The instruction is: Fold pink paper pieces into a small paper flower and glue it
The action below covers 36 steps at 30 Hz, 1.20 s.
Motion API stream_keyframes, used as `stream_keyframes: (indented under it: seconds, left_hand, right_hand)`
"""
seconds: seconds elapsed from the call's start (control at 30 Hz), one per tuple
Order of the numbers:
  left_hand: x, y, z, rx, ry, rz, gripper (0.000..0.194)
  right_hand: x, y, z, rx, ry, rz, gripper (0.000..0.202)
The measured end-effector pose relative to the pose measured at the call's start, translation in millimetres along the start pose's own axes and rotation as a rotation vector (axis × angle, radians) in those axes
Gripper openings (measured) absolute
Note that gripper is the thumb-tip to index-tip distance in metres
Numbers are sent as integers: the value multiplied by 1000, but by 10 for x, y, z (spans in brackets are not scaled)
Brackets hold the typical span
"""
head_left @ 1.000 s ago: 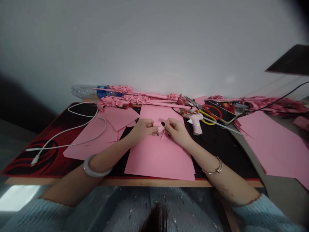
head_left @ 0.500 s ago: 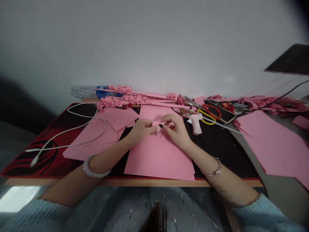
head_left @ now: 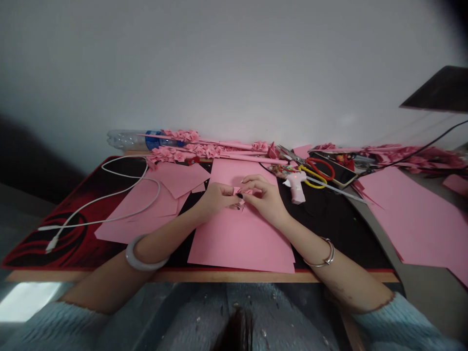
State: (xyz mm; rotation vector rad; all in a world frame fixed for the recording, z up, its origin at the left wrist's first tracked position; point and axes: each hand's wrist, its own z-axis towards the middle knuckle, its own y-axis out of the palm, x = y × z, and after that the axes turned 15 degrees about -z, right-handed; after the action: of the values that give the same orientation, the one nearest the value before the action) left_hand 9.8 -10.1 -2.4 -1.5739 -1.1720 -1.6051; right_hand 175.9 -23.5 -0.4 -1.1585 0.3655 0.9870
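Note:
A small folded piece of pink paper is pinched between my two hands, partly covered by the fingers. My left hand is closed on its left side, thumb pointing right. On the other side my right hand grips it with thumb and fingertips, the knuckles bent. Both hands are over a large pink paper sheet lying on the dark desk mat. The exact folds are too small to make out.
Behind the hands lie pink paper flowers and a plastic bottle. To the right are a glue gun and scissors. A white cable crosses pink sheets at left; more pink sheets lie far right.
The fingers of both hands have shifted slightly around the small pink paper, and less of it shows between them. My right fingers reach further over it. Everything else stays where it was.

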Motion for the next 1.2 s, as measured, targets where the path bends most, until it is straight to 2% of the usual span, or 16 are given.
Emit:
stream_keyframes:
  seconds: [0.13,0.4,0.53,0.83,1.03,1.2]
  left_hand:
    - [-4,8,-8,-68,-22,-24,14]
    - [33,52,-36,-83,-128,-109,18]
    - [4,41,-21,-70,-140,-175,19]
    - [22,41,-7,-26,-210,-355,20]
    - [7,18,5,-21,-229,-451,12]
    - [-18,-29,18,-94,-249,-524,12]
  right_hand:
    - [8,5,6,-18,58,76,7]
    - [-11,15,9,59,24,70,14]
    - [-19,3,9,45,25,68,13]
    - [-70,-75,1,13,-50,62,38]
    - [-78,-94,-19,23,-102,-29,40]
    - [-101,-106,-29,35,-135,-54,39]
